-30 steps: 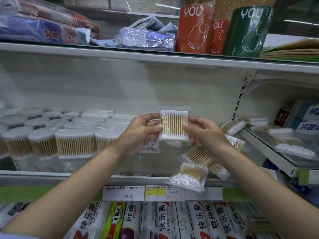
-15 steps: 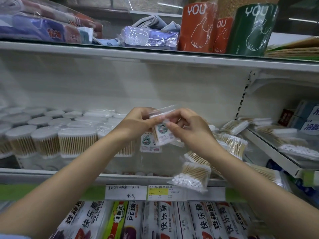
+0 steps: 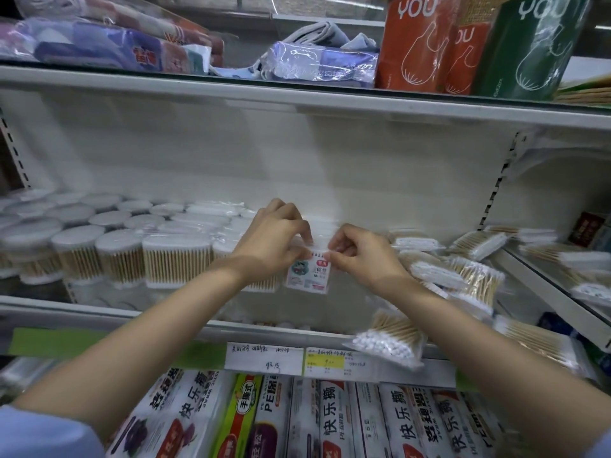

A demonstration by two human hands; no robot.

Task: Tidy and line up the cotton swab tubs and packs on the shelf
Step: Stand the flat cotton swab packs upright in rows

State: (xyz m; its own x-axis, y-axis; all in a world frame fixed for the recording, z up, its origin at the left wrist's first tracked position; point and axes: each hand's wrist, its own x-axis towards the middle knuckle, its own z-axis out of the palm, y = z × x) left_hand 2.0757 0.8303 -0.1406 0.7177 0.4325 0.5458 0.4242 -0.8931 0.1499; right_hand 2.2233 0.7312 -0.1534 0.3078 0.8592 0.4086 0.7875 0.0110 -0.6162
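I see the swab pack (image 3: pixel 309 272) hanging upright, label toward me, just above the shelf (image 3: pixel 99 314) floor and right of the tubs (image 3: pixel 177 259). Its top edge is pinched between both hands: my left hand (image 3: pixel 274 239) grips the upper left corner with curled fingers, my right hand (image 3: pixel 360 256) pinches the upper right. Both forearms reach up from below. Loose packs (image 3: pixel 463 272) are heaped to the right of the held one.

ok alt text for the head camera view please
Two hands, the left hand and the right hand, pinch the top of a small labelled swab pack above a shelf, with swab tubs left and loose packs right.
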